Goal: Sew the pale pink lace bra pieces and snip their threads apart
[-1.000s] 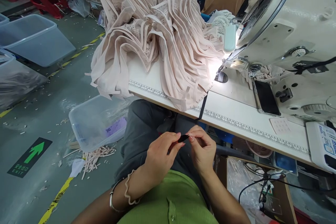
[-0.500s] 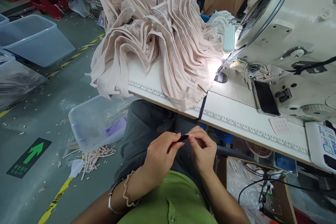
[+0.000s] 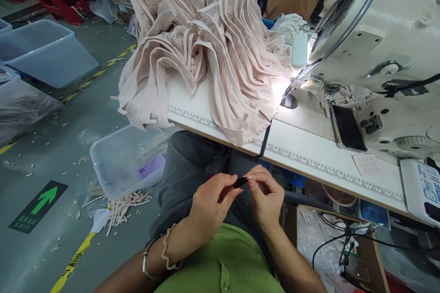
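I see left hand (image 3: 209, 203) and right hand (image 3: 264, 199) both pinched shut on small black strip (image 3: 240, 181) over lap, below white table edge (image 3: 309, 158). Thin fingertip grip: strip could slip, drop to floor.

A dark floor sign (image 3: 38, 206) carries a green arrow pointing up and to the right, with "EXIT" in green letters beneath it and a line of smaller characters too small to read. A ruler strip (image 3: 309, 161) along the table edge shows fine graduation marks; its numbers cannot be made out. The control panel (image 3: 421, 190) at the right bears blue print, unreadable.
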{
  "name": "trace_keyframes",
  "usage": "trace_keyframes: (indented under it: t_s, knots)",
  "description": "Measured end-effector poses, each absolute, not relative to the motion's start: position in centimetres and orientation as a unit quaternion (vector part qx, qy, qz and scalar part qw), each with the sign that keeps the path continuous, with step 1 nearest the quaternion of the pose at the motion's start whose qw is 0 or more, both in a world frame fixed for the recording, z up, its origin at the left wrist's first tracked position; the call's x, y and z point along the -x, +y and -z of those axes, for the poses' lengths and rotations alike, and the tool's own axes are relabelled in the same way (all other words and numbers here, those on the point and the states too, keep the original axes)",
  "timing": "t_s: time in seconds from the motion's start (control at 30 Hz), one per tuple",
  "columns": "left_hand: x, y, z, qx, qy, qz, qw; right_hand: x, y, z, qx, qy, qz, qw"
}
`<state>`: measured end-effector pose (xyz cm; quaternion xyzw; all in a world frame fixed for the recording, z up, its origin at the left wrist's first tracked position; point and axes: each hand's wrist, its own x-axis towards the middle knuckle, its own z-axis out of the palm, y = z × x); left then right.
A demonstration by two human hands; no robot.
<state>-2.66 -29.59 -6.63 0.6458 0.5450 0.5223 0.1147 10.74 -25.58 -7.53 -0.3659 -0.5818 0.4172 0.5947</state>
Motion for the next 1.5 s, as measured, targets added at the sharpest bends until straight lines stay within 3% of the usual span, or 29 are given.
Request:
trace_keyframes:
  t_s: [0.6,1.5]
  knots:
    - [2.5,-29.41,6.19,-0.645,0.557,-0.512,0.108,-10.77,-25.4,6.66,0.367,-0.639,-0.308,0.602]
    - [2.72,-29.48,6.33,-0.62,0.557,-0.518,0.19,-10.95,-25.46,6.75,0.365,-0.649,-0.292,0.601]
